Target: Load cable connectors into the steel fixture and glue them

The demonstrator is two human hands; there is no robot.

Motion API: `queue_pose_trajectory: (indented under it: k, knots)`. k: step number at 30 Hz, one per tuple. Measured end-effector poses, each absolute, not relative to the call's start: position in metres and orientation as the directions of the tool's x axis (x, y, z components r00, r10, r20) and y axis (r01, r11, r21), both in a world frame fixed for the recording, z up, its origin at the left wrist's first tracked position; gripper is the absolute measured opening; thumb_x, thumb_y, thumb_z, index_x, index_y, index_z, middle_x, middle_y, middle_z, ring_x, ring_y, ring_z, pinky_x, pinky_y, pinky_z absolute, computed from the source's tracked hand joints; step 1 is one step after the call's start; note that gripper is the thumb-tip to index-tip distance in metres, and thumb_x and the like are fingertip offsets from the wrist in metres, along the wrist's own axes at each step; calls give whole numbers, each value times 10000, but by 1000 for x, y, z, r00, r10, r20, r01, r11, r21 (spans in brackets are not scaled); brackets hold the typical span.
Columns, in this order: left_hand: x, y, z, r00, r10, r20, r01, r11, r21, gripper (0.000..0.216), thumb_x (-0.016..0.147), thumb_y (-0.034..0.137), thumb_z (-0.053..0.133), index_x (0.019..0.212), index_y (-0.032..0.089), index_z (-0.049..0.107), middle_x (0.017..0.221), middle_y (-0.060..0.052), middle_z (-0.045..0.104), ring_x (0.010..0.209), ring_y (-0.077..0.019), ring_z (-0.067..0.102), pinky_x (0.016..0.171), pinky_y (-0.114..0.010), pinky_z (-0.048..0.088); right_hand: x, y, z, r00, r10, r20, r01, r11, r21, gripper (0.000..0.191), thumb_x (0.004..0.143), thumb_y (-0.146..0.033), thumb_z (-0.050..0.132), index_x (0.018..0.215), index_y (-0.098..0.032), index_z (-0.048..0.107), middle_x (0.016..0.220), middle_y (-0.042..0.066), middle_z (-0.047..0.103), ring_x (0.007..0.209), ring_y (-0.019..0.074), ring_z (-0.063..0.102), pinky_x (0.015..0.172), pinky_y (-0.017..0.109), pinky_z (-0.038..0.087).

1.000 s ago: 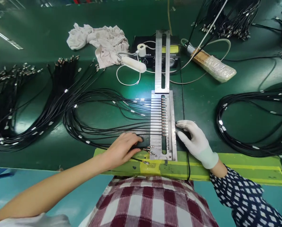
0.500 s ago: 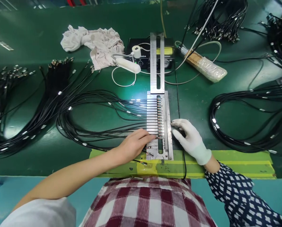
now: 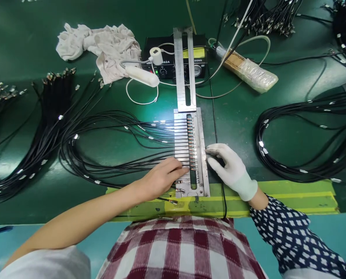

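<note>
A metal slotted fixture (image 3: pixel 201 155) lies upright in the view, with several black cables (image 3: pixel 149 157) running into its grooves from the left. Their stripped, coppery ends line up along the slot. My bare left hand (image 3: pixel 158 179) rests over the fixture's lower left part, thumb and fingers closed on a cable there; the fingers partly hide it. My right hand (image 3: pixel 232 168), in a white glove, is at the fixture's right edge. Its fingertips touch or nearly touch that edge, with thumb and fingers apart and nothing seen between them. A loose cable end (image 3: pixel 173 201) lies below the fixture.
Behind the fixture stand a slotted metal bar (image 3: pixel 179 69) and a black control box (image 3: pixel 163 71) with a white lamp (image 3: pixel 142 76). Crumpled cloth (image 3: pixel 115 46), a wrapped tool (image 3: pixel 248 71) and cable bundles (image 3: pixel 55 104) lie around. Another cable coil (image 3: pixel 260 147) is at right.
The whole scene has shifted slightly left and up in the view as the camera moved. Both hands keep nearly the same places at the fixture.
</note>
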State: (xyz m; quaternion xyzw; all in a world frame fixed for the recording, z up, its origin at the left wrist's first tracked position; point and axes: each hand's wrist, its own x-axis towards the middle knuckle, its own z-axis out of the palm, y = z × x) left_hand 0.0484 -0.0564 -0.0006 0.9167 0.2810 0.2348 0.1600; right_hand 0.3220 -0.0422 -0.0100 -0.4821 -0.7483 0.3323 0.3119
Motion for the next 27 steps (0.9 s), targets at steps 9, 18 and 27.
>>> queue_pose_trajectory:
  k: [9,18,27]
  knots:
    - [46,-66,-8,725,631,274,550,-771,321,324,1004,101,384,1203,146,636,867,-72,604,775,-175,519,706,-294,469,322,-42,-9,-341,931,131,516,302,-802,160,984,-285,560,1125,-258,629,1160,74,659,1093,271,630,954,468,544]
    - [35,-75,6,681,714,161,531,-633,563,337,1021,153,402,1325,151,546,936,-77,666,836,-177,595,767,-293,495,321,-48,-7,-333,929,162,525,325,-786,143,982,-304,572,1098,-257,643,1162,63,661,1104,263,630,972,461,535]
    - [10,-100,18,546,838,10,581,-388,715,115,988,164,526,928,165,624,886,-54,641,836,-156,597,736,-260,505,322,-58,-8,-340,928,151,552,328,-767,156,987,-312,570,1116,-260,641,1195,71,649,1130,274,609,969,474,523]
